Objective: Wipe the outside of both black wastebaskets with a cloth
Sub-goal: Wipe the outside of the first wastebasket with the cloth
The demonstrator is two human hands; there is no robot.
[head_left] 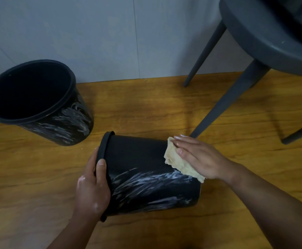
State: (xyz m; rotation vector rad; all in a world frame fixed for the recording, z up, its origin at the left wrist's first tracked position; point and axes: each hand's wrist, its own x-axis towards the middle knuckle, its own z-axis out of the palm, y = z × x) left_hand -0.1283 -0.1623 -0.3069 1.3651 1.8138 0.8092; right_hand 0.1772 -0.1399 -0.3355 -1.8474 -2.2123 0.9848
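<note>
Wood-look floor [146, 108] with a grey wall [92, 33] at the far side and a dark chair [265, 42] off to the far right, so that's our workspace.

We've got the near wastebasket [137, 155] tipped on its side right in front of us. Its long axis runs left to right, with the rim on the left and the base on the right. Our left hand [92, 187] grips the rim end, thumb hooked over the lip, which pins the bin so it can't roll. Our right hand [198, 155] lies flat with straight fingers, pressing the pale yellow cloth [175, 159] onto the upper side near the base. The hands sit well apart, one at each end of the bin.

What matters for the next pass is that the white streaky smears sit on the near side of the bin wall, just below the cloth. The far upper part looks clean and black. So we reckon the right hand needs to drag the cloth toward us and leftward along the axis, or the left hand rolls the bin to bring that patch up.

The far wastebasket [62, 128] stands upright at the far left by the wall. It's streaked white too and looks not yet wiped, so we're well short of halfway, we'd guess.
</note>
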